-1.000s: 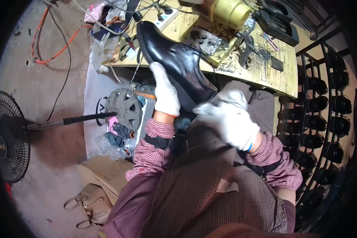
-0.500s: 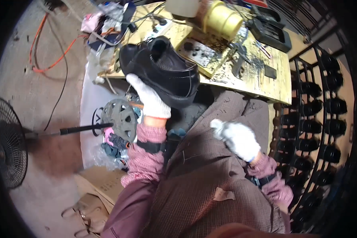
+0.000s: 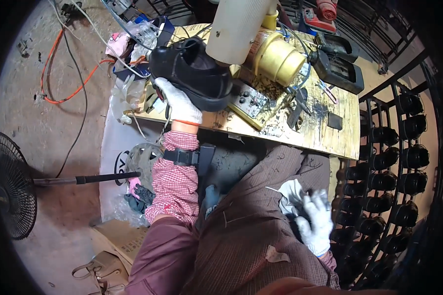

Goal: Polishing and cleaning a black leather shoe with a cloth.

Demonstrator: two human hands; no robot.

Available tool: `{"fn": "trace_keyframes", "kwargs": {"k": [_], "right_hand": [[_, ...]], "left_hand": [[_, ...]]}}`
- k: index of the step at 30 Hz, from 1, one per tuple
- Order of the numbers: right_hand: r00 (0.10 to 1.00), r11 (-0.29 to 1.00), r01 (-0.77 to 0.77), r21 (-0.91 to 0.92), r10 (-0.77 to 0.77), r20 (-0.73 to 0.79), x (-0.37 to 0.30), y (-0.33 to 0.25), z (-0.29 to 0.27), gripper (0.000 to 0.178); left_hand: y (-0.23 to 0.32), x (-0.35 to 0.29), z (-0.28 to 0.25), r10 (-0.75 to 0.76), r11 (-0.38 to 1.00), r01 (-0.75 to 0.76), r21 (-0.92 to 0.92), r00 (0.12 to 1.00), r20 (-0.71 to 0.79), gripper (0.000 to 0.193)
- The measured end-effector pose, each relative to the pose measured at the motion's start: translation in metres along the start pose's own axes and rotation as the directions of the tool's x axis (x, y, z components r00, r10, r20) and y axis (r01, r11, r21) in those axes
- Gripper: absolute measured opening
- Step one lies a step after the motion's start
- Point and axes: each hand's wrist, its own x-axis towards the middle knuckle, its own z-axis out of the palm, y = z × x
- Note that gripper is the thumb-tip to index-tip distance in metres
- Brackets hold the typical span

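A black shoe [image 3: 194, 78], gripped by the left hand [image 3: 179, 101] over the worktop's [image 3: 347, 132] near-left corner, could be dropped if that grip slips; the right hand's [image 3: 315, 223] grip on cloth [image 3: 291, 191] cannot be told.

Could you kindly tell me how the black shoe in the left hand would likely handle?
The black shoe is probably stiff, since its opening does not sag. Its smooth surface may feel slippery, though the left hand wears a fabric glove. Its long, thick-edged sole suggests little tendency to roll.

Floor [image 3: 24, 113]: grey-brown, stained | workbench [image 3: 347, 142]: pale wood (black-flecked) | rack [image 3: 403, 69]: black, right | fan [image 3: 15, 191]: black, left
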Motion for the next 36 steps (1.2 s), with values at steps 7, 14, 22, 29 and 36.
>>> {"fn": "trace_keyframes", "kwargs": {"k": [7,14,22,29,36], "right_hand": [[0.984,0.978,0.177,-0.109,-0.180,-0.014,0.103,-0.018,-0.074,0.076],[0.719,0.704,0.667,-0.244,-0.694,-0.040,0.197,-0.089,0.009,0.067],[0.844,0.837,0.536,-0.112,-0.529,0.084,0.126,-0.047,-0.024,0.050],[0.724,0.698,0.674,-0.241,-0.689,0.029,0.176,-0.106,0.005,0.059],[0.844,0.852,0.436,0.289,-0.499,0.198,0.088,-0.056,0.020,0.049]], "left_hand": [[0.009,-0.066,-0.017,-0.021,1.000,0.019,0.019,0.992,0.126,0.083],[-0.011,-0.155,0.008,-0.158,0.987,0.159,0.006,0.986,-0.057,0.086],[0.023,-0.155,-0.003,-0.074,0.958,0.104,0.266,0.990,-0.123,0.095],[-0.014,-0.181,0.014,-0.355,0.934,0.356,-0.025,0.934,0.043,0.092],[0.012,-0.141,-0.012,-0.066,0.972,0.110,0.207,0.976,-0.207,0.085]]}}
